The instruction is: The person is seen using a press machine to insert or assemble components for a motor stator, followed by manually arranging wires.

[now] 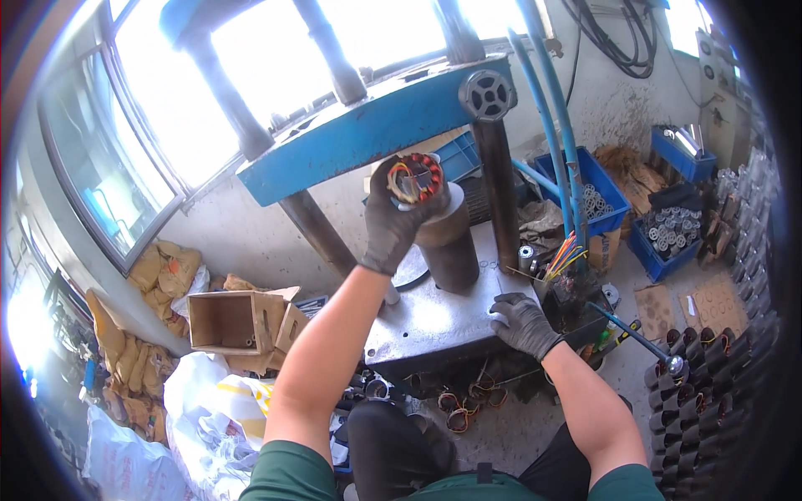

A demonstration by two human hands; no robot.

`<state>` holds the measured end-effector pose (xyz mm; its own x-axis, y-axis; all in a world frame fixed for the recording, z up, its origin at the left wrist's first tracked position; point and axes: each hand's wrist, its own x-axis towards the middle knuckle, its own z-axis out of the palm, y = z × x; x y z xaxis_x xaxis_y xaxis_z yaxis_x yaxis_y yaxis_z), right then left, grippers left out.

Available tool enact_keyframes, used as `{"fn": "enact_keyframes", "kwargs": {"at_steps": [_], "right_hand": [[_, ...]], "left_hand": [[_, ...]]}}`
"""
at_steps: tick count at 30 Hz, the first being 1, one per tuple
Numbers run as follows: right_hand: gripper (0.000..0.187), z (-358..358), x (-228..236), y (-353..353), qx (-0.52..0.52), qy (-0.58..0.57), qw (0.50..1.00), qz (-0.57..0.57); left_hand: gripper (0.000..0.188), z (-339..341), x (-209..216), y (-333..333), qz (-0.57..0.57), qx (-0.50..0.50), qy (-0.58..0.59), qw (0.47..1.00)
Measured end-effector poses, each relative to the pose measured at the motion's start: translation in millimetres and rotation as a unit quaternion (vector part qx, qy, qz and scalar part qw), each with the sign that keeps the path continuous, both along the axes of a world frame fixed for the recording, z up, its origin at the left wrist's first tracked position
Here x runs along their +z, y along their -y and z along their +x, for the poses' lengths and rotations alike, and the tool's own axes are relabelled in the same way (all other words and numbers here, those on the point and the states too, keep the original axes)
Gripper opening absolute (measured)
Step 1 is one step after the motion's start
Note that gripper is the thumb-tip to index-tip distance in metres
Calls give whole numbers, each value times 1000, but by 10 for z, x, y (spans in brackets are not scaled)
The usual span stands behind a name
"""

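Note:
My left hand (393, 219), in a dark glove, grips a round motor stator (415, 177) with copper windings and coloured wires, holding it on top of a dark steel cylinder (449, 242). The cylinder stands on the grey metal press table (426, 321). On that table's right edge rests my right hand (522, 324), also gloved, with its fingers curled and nothing in them. Above them hangs the blue press frame (376, 129) on dark columns.
An open cardboard box (234, 321) and white sacks (209, 409) lie at the left. Blue crates (597, 188) of metal parts stand at the right. Rows of dark stators (702, 367) fill the lower right, next to a lever with a ball knob (673, 362). Wound coils lie under the table.

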<state>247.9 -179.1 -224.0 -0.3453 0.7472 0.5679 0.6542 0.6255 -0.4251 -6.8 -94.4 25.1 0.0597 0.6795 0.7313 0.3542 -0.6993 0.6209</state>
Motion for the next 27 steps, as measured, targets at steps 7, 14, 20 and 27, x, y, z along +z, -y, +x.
{"fn": "enact_keyframes", "kwargs": {"at_steps": [7,14,20,27], "right_hand": [[36,-41,170,164,4,29,999,-30],[35,-45,306,274,35,26,998,-40],[31,-59,417,404,60,31,997,-32],[30,-51,567,565,94,48,993,-45]], "left_hand": [[64,205,398,-671,-158,-111,250,949],[67,143,191,-849,-180,-40,142,973],[78,32,188,-944,-207,-60,159,964],[77,96,164,-851,-181,-27,122,975]]}}
